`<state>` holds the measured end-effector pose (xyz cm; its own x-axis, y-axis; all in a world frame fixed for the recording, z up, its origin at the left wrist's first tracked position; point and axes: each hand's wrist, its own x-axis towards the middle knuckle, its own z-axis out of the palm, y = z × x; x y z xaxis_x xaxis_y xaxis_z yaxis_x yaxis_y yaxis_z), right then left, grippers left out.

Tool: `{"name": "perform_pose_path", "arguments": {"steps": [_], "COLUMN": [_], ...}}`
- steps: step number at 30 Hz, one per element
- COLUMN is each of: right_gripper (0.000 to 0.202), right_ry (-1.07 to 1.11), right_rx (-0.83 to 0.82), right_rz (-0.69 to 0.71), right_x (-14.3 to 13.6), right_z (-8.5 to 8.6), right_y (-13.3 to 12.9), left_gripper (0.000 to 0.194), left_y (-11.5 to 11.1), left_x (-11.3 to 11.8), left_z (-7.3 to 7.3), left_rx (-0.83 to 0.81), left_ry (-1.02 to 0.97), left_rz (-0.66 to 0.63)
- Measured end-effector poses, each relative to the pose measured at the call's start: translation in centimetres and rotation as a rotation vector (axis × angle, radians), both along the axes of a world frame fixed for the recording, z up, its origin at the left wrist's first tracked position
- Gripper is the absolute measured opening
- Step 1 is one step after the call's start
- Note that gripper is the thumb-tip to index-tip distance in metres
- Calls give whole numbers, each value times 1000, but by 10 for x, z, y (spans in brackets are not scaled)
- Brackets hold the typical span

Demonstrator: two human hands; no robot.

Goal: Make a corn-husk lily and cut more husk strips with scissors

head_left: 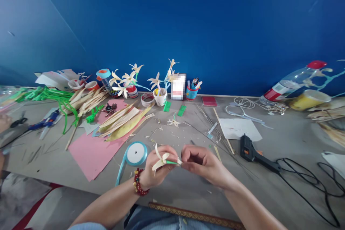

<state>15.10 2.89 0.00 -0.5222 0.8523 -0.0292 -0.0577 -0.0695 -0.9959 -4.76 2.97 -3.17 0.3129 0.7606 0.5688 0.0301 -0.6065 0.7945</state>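
My left hand (pixel 148 173), with a red bead bracelet (pixel 138 183) at the wrist, is closed around a handmade flower (pixel 161 161) with cream husk-like petals and a short green stem. The petals spread over the palm side and point left. At the stem end, a pale tip shows between the two hands. My right hand (pixel 202 161) is closed in a pinch at that tip; what its fingertips grip is hidden. Left of my left hand, a spool of light blue ribbon (pixel 136 153) lies on the table with its loose end trailing toward the front edge.
A black glue gun (pixel 249 151) with its cord lies at the right. Dried husks (pixel 121 120) rest on pink paper (pixel 88 151) at the left. Finished flowers (pixel 129 78) stand in cups at the back, near a tilted bottle (pixel 285 86). Another person's hand (pixel 4 122) shows far left.
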Motion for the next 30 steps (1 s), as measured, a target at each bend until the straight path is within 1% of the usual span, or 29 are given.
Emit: {"name": "perform_pose_path", "arguments": {"steps": [3, 6, 8, 10, 11, 13, 16, 18, 19, 20, 22, 25, 27, 30], "right_gripper": [29, 30, 29, 28, 26, 22, 13, 10, 11, 11, 11, 12, 12, 12], "right_ry": [35, 35, 33, 20, -6, -113, -319, -418, -459, -496, -552, -588, -580, -529], "right_rx": [-38, -34, 3, 88, 153, 332, 707, 956, 1050, 1120, 1203, 1287, 1322, 1295], "right_rz": [-4, -21, -39, -77, -111, -200, -330, -393, -416, -434, -451, -460, -470, -487], "right_x": [-2, -3, -4, -5, -6, -8, -9, -9, -8, -8, -6, -5, -5, -7], "right_z": [-1, -3, -4, -4, -4, -5, -7, -11, -13, -15, -18, -19, -17, -14], "right_y": [-1, -1, -1, -1, -2, -3, -5, -6, -7, -8, -9, -11, -12, -12], "left_gripper": [24, 26, 23, 17, 15, 14, 21, 23, 23, 23, 21, 18, 16, 11], "left_y": [0, -1, -1, -2, -2, -3, -3, -2, -2, -2, -2, -4, -5, -7], "left_x": [0, 0, 2, 5, 7, 11, 17, 20, 21, 21, 21, 19, 18, 15], "left_z": [1, 0, -2, -6, -7, -10, -9, -7, -6, -5, -3, -5, -7, -12], "left_rx": [-47, -103, -120, -177, -239, -414, -669, -770, -802, -821, -834, -795, -748, -678], "left_ry": [14, 8, -49, -147, -203, -322, -503, -604, -641, -667, -686, -665, -631, -570], "left_rz": [18, 25, 15, -9, -24, -46, -67, -103, -130, -156, -191, -176, -148, -118]}}
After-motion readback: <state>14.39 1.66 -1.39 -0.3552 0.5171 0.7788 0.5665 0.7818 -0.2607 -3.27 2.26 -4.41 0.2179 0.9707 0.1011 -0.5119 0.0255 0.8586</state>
